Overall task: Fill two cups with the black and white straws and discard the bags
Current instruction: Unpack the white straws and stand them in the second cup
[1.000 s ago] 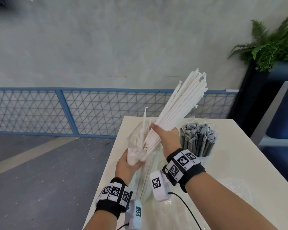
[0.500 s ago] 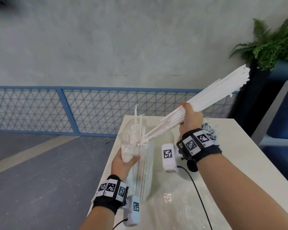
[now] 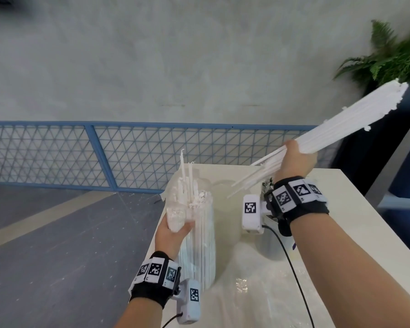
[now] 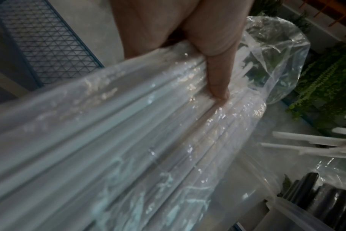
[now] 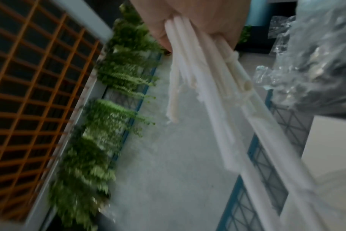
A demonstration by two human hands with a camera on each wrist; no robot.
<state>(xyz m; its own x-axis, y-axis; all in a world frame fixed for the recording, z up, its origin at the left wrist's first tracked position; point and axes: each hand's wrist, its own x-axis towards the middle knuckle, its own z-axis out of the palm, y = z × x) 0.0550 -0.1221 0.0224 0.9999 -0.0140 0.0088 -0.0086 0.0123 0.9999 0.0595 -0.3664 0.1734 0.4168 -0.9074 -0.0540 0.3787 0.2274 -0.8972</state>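
Straws gripped in the right hand slant toward the frame's upper right, lower ends nearest the empty cup, while left hand fingers clasp the bag.

head view bright, soft even daylight, wide-angle bending at edges, wrist views dim and motion-blurred, glints on clear bag, fern smeared

I see bag upright on table, left edge | my left hand on its left side | right hand up right, straws slanting above table | cup under right wrist
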